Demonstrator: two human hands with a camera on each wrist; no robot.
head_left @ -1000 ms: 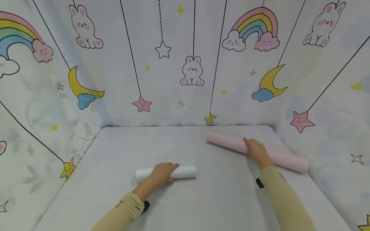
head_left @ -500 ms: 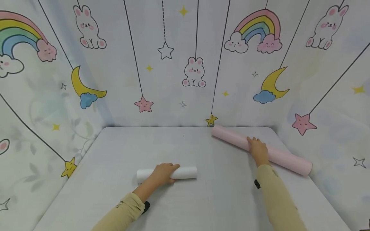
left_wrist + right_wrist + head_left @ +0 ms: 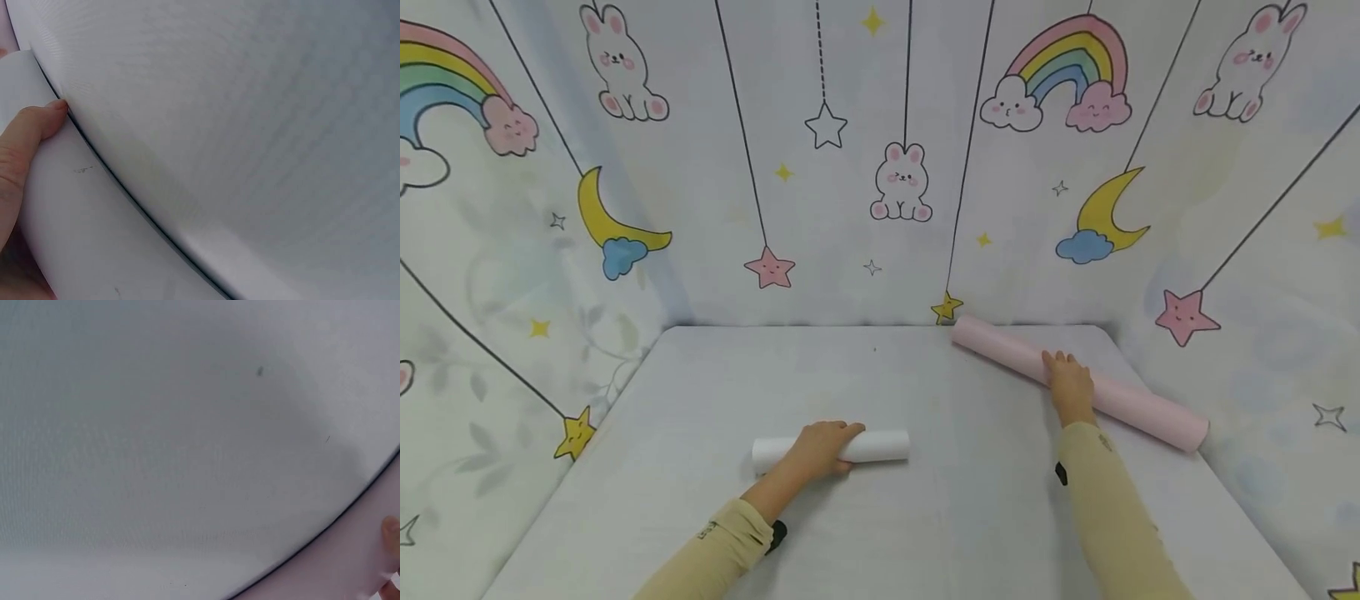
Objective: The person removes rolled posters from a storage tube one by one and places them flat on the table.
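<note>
In the head view a short white roll [image 3: 880, 447] lies on the table, left of the middle. My left hand [image 3: 818, 448] grips it from above, thumb on the near side and fingers over the far side. The left wrist view shows the thumb [image 3: 37, 125] pressed along this white roll [image 3: 106, 206]. A longer, thicker pink roll [image 3: 1150, 413] lies slantwise at the back right. Around its middle my right hand [image 3: 1071, 387] holds it, fingers over the top. Only fingertips [image 3: 392, 534] on the pink roll [image 3: 337, 556] show in the right wrist view.
The white-covered table [image 3: 880, 533] runs back to a printed curtain [image 3: 850, 225] with bunnies, stars and rainbows, which also rises at both sides. The pink roll's far end lies at the table's back edge, its near end by the right edge.
The pink roll's left end has swung back to the table's rear edge, so the roll slants more. My right hand has turned with it. My left hand and the white roll stay in place.
</note>
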